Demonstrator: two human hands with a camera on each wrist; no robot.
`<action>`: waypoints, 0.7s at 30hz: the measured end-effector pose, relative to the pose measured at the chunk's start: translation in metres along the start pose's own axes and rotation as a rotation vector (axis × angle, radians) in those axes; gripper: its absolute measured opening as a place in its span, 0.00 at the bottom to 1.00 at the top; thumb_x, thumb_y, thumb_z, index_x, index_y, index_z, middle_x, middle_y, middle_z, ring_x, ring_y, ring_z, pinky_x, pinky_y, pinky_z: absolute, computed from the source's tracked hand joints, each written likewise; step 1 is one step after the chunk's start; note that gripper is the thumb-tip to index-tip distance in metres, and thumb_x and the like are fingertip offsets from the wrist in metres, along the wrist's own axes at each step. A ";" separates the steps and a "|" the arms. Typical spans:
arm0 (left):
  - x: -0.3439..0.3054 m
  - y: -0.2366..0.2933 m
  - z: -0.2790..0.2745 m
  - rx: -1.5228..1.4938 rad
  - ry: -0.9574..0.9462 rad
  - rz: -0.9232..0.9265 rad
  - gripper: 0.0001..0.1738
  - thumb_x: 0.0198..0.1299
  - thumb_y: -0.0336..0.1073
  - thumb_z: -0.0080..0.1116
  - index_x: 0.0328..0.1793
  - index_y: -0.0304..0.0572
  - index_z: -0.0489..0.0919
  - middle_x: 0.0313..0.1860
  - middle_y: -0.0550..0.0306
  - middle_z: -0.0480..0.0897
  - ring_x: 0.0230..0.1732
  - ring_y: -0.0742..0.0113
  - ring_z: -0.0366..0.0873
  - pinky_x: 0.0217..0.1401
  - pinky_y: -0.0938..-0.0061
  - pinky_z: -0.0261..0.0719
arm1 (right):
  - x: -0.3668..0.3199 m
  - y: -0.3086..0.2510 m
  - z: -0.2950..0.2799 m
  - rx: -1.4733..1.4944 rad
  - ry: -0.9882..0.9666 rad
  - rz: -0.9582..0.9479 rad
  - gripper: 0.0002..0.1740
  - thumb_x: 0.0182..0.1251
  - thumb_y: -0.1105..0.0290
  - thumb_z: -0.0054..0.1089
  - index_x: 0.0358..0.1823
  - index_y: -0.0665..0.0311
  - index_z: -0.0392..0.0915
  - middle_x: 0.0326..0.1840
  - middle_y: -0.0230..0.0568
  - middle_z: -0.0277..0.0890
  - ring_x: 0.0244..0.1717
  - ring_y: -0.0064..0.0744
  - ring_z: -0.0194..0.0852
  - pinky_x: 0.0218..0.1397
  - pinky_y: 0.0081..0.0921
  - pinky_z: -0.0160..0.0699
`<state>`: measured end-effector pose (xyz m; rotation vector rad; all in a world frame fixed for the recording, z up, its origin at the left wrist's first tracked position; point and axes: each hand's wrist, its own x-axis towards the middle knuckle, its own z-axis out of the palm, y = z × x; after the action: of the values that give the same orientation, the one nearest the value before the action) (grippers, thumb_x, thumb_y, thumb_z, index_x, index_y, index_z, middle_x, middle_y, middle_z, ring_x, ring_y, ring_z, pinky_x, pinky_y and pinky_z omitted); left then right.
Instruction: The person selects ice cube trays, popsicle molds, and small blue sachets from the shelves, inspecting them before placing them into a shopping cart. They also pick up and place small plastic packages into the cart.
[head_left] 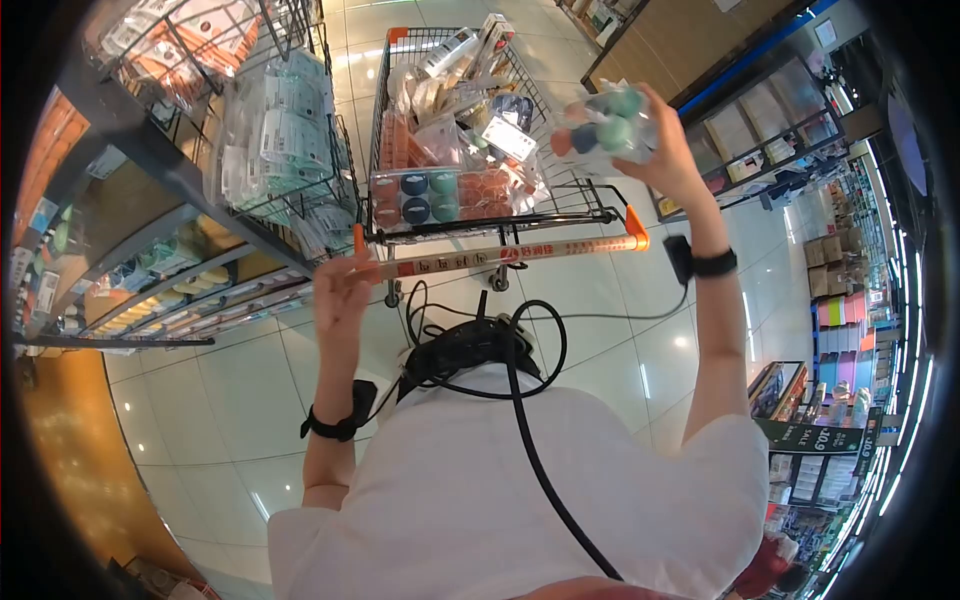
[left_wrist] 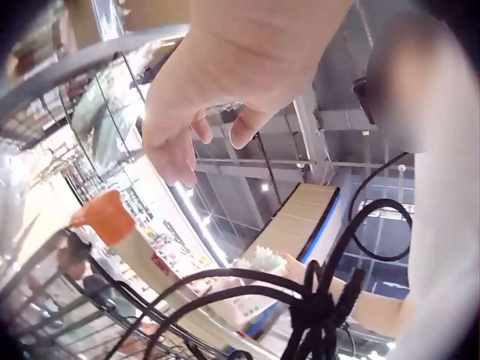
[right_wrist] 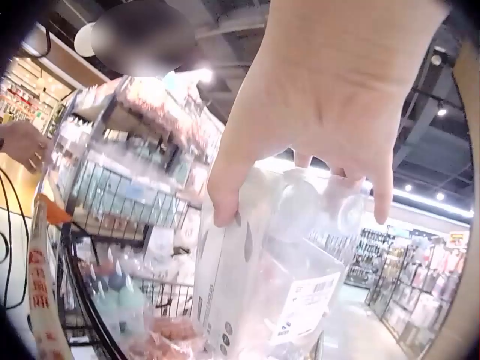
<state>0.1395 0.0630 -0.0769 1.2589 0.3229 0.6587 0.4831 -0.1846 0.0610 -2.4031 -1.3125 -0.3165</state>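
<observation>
My right hand [head_left: 668,150] holds a clear plastic pack [head_left: 612,130] with round green and dark blue pieces beside the cart's right rim. Seen from the right wrist, the thumb and fingers of that hand [right_wrist: 315,112] grip the top of the pack [right_wrist: 289,277], which has a white barcode label. The left hand [head_left: 342,300] is at the left end of the shopping cart's handle [head_left: 470,262]. From the left wrist, this hand [left_wrist: 225,82] has loosely bent fingers and nothing in them, above the orange handle corner [left_wrist: 109,217].
The wire cart [head_left: 375,100] is heaped with packaged goods, including a pack of blue and green rounds [head_left: 415,197]. Wire baskets with pale green packs [head_left: 290,130] line the left side. Shelving [head_left: 745,130] stands on the right. Black cables [head_left: 525,430] hang over the white shirt.
</observation>
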 end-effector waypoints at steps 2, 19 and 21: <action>-0.012 0.001 -0.014 0.058 0.083 -0.012 0.15 0.62 0.26 0.49 0.55 0.38 0.66 0.58 0.47 0.72 0.54 0.63 0.73 0.59 0.70 0.69 | 0.016 0.026 0.031 -0.067 -0.162 0.004 0.55 0.35 0.62 0.75 0.68 0.54 0.53 0.59 0.52 0.61 0.61 0.53 0.61 0.62 0.40 0.65; -0.136 -0.006 0.086 0.182 0.765 0.078 0.13 0.63 0.26 0.46 0.54 0.34 0.67 0.58 0.44 0.72 0.49 0.63 0.76 0.55 0.71 0.71 | 0.146 0.101 0.260 -0.211 -0.957 -0.308 0.37 0.30 0.54 0.73 0.47 0.60 0.78 0.47 0.52 0.78 0.49 0.50 0.76 0.49 0.40 0.72; -0.157 -0.012 0.097 0.203 0.839 0.071 0.13 0.63 0.26 0.47 0.54 0.35 0.67 0.58 0.45 0.72 0.48 0.63 0.76 0.54 0.71 0.71 | 0.154 0.102 0.264 -0.288 -1.002 -0.355 0.37 0.30 0.51 0.73 0.49 0.58 0.78 0.50 0.48 0.77 0.52 0.49 0.73 0.54 0.39 0.70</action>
<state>0.0760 -0.1110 -0.0792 1.1314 1.0584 1.2262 0.6554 -0.0033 -0.1427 -2.6319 -2.2290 0.7754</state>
